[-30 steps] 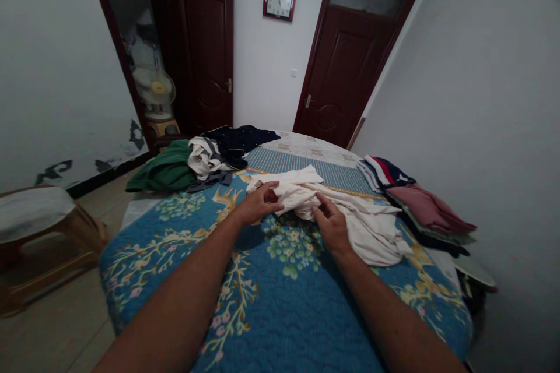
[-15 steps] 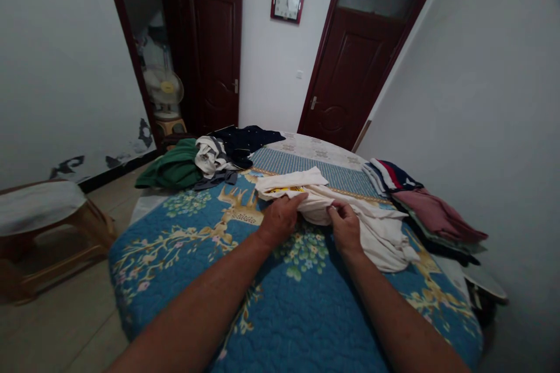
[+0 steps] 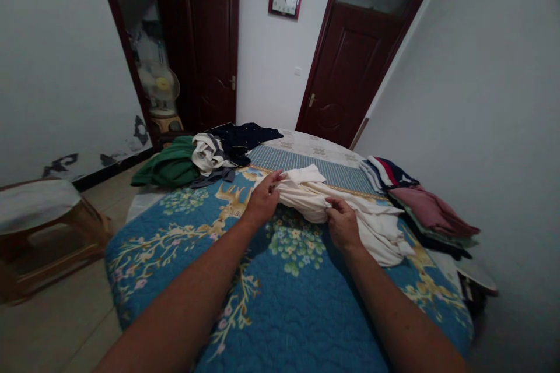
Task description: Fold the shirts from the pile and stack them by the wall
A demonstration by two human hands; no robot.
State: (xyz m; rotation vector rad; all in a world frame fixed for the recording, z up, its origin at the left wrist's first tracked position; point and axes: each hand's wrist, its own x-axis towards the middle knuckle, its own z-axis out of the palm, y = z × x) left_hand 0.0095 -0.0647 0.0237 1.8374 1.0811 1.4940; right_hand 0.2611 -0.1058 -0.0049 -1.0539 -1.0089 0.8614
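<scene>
A cream-white garment, creased and partly bunched, lies across the blue patterned bedcover. It looks like a shirt, though its full shape is hidden in the folds. At its left end my left hand pinches the cloth between thumb and fingers. My right hand grips the near edge around the middle, fingers closed on the fabric. Between the two hands the cloth sags in a loose curve. One flap of it rests flat beyond my left hand, and the rest trails off to the right.
Folded clothes are stacked at the bed's right side. At the far left lie a rumpled green garment, a white-and-grey one and a dark navy one. A wooden stool stands left of the bed.
My left hand has shifted left and slightly away from me, to the garment's left end. The yellow patch seen inside the cloth is now mostly covered. My right hand keeps its hold.
</scene>
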